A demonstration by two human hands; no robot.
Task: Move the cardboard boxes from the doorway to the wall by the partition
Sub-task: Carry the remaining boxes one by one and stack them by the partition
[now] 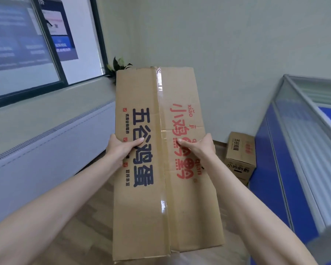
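Pale office wall (237,44) fills the view ahead. Left hand (120,148) and right hand (198,145) each grip a side edge of the taped egg carton (161,159), thumbs pressed on top, held aloft mid-carry. Next, probably, comes lowering it beside the matching box (240,155) on the floor against the blue partition (275,159).

You get soft, even daylight from the window (46,35); glare streaks the tape (163,205), edges bow outward, corners blur.
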